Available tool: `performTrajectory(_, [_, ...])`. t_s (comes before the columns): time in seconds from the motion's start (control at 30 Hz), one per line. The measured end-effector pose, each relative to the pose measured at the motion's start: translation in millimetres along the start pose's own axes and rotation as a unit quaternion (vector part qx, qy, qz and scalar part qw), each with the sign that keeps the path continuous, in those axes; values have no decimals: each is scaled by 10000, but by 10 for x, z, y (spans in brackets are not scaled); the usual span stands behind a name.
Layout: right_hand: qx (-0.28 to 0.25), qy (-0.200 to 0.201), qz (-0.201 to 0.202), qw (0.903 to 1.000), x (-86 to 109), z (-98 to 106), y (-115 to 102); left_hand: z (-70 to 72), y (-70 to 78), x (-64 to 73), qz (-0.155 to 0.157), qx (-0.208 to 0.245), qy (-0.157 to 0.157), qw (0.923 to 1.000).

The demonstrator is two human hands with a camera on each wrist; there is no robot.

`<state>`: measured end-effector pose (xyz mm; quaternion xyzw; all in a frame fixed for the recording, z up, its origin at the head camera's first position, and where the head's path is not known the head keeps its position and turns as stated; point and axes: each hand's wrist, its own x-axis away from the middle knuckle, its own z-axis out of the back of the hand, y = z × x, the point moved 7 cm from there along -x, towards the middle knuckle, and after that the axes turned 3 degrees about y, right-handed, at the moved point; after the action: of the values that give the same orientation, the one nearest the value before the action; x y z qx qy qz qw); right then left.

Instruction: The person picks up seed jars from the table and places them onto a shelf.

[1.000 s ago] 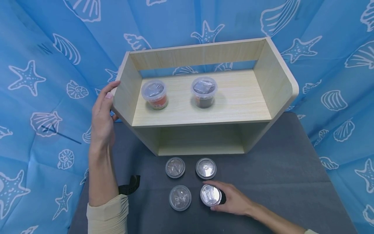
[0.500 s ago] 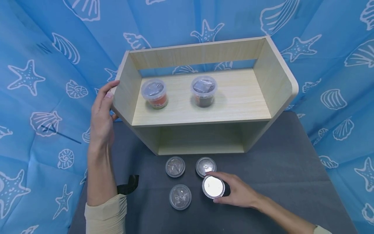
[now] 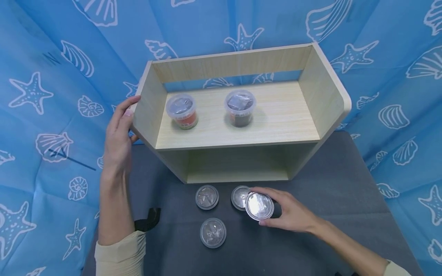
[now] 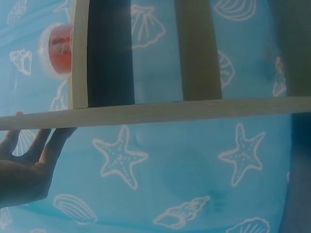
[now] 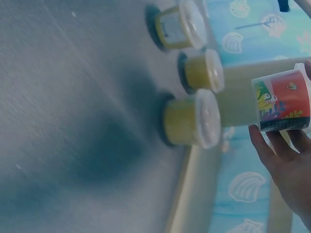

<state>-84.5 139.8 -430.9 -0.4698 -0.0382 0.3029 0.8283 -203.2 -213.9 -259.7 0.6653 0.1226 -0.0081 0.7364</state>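
Note:
My left hand (image 3: 117, 143) grips the front edge of the wooden shelf's left side panel (image 3: 148, 103). In the left wrist view its fingers (image 4: 43, 145) lie against that panel's outer face. Between thumb and fingers, my right hand (image 3: 293, 214) holds a small lidded tub (image 3: 259, 206); a red label with colourful drawings wraps this tub (image 5: 284, 99) in the right wrist view. It is raised above the table and in the head view overlaps a second tub (image 3: 239, 196). Two more tubs stand nearby, one by the shelf (image 3: 207, 197), one nearer me (image 3: 213, 233).
On the shelf's upper board (image 3: 283, 111) stand a red-labelled tub (image 3: 187, 120) and a dark one (image 3: 240, 119), both clear-lidded. Below is a lower compartment (image 3: 238, 165). A dark grey cloth (image 3: 328, 191) covers the table. Blue shell-patterned curtain (image 3: 48, 115) hangs behind and beside.
My right hand has lifted the tub off the table and carried it forward and slightly right, towards the shelf. My left hand stays on the side panel.

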Motion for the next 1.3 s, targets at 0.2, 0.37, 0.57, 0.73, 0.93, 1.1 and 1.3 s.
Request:
performTrajectory(0.2, [-101, 73, 116, 9999, -73, 216, -74, 15, 28, 1, 18, -123, -119, 9999])
performTrajectory(0.37, [-30, 137, 68, 9999, -105, 366, -141, 25, 46, -5, 70, -166, -233, 9996])
performTrajectory(0.57, [74, 138, 164, 9997, -142, 483, -226, 62, 43, -21, 170, -89, -238, 9995])
performTrajectory(0.73, [323, 148, 254, 9990, -168, 586, -298, 96, 51, -26, 148, -64, -170, 9997])
performTrajectory(0.93, [207, 183, 413, 9988, -216, 706, -391, 93, 68, -27, 77, -206, -249, 9994])
performTrajectory(1.1, [-65, 224, 625, 9978, -279, 830, -509, 93, 73, -24, 48, -169, -250, 9995])
performTrajectory(1.3, [-157, 339, 627, 9973, -342, 991, -632, 86, 78, -18, 62, -175, -241, 9995])
